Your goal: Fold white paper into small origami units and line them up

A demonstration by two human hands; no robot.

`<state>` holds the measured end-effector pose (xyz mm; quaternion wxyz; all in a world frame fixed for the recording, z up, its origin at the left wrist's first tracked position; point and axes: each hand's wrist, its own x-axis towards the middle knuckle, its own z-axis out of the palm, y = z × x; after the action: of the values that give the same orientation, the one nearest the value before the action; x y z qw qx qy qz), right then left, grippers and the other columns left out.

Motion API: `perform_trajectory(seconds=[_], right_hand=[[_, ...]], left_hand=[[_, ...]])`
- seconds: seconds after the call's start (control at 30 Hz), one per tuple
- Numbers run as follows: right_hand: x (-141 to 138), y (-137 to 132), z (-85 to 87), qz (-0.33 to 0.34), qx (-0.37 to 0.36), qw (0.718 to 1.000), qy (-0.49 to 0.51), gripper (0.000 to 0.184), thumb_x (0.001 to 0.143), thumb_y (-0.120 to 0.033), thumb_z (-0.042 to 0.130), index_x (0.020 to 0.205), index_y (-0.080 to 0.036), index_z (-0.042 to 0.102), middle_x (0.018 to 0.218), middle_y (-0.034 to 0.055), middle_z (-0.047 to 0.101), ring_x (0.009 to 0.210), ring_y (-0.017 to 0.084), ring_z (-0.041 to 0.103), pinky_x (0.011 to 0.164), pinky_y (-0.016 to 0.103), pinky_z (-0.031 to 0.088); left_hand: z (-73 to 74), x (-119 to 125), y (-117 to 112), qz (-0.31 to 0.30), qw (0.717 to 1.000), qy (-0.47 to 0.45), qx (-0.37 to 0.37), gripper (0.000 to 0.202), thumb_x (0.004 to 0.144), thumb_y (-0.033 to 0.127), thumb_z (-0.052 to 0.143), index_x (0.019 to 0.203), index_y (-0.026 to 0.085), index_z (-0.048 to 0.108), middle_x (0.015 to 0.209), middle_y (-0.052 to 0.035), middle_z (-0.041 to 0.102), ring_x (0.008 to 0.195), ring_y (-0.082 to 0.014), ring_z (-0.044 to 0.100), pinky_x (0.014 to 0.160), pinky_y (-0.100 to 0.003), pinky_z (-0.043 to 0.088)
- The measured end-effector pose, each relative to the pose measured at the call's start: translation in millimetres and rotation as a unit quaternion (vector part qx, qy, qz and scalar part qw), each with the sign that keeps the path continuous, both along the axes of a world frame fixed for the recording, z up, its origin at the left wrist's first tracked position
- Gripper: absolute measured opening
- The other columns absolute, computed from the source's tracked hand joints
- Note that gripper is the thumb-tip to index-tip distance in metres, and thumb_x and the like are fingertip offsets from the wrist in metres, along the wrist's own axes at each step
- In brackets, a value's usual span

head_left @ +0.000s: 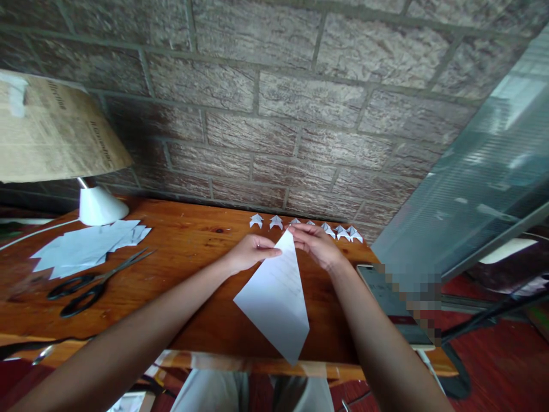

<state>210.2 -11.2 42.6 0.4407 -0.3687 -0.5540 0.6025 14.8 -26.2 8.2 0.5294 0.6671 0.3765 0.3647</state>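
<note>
A white sheet of paper (277, 303), folded to a narrow point at its far end, hangs between my hands over the front of the table. My left hand (253, 253) pinches its left edge near the point, thumb on top. At the very tip, the fingers of my right hand (315, 243) are closed on the paper. Behind my hands, several small folded paper figures (276, 221) stand in a row along the wall; my hands partly hide some of them.
Black-handled scissors (92, 286) lie open at the left, beside a pile of cut white paper pieces (90, 246). A lamp (100, 206) with a newsprint shade stands behind them. At the right edge lies a tablet-like device (381, 292). A brick wall (274, 143) borders the wooden table (193, 226).
</note>
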Motion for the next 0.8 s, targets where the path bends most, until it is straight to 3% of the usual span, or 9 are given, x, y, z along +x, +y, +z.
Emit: perform_trajectory(seconds=[0.2, 0.43, 0.67, 0.8], right_hand=[[1, 4, -3.1, -0.022, 0.004, 1.0, -0.008, 0.028, 0.06, -0.038, 0.082, 0.08, -0.021, 0.075, 0.076, 0.0014, 0.073, 0.07, 0.013, 0.065, 0.072, 0.027, 0.052], [-2, 6, -5.3, -0.074, 0.038, 0.996, -0.03, 0.025, 0.06, -0.039, 0.081, 0.076, -0.02, 0.074, 0.074, -0.0002, 0.071, 0.066, 0.011, 0.06, 0.069, 0.025, 0.048], [5, 16, -8.5, -0.18, 0.053, 0.982, 0.0, 0.036, 0.056, -0.044, 0.081, 0.082, -0.019, 0.073, 0.078, 0.0021, 0.07, 0.068, 0.013, 0.06, 0.065, 0.026, 0.049], [8, 15, -5.5, -0.195, 0.051, 0.979, 0.017, 0.038, 0.058, -0.044, 0.08, 0.086, -0.02, 0.072, 0.081, 0.0028, 0.072, 0.07, 0.015, 0.062, 0.065, 0.027, 0.049]], left_hand=[[-2.3, 0, 2, 0.005, 1.0, 0.0, -0.004, 0.037, 0.066, 0.049, 0.073, 0.072, 0.013, 0.073, 0.064, -0.0018, 0.064, 0.059, -0.0134, 0.052, 0.054, -0.024, 0.034], [-2.0, 1, 3, -0.001, 0.999, -0.044, -0.031, 0.039, 0.063, 0.044, 0.077, 0.086, 0.014, 0.074, 0.083, -0.0062, 0.072, 0.071, -0.0173, 0.061, 0.066, -0.027, 0.043], [-8.0, -5, 5, -0.038, 0.998, 0.026, -0.045, 0.047, 0.068, 0.058, 0.069, 0.075, 0.012, 0.071, 0.065, -0.0025, 0.065, 0.054, -0.0123, 0.051, 0.051, -0.024, 0.034], [-8.8, -3, 5, -0.042, 0.997, 0.029, -0.058, 0.047, 0.065, 0.057, 0.071, 0.077, 0.012, 0.071, 0.065, -0.0025, 0.065, 0.053, -0.0124, 0.051, 0.051, -0.024, 0.035]])
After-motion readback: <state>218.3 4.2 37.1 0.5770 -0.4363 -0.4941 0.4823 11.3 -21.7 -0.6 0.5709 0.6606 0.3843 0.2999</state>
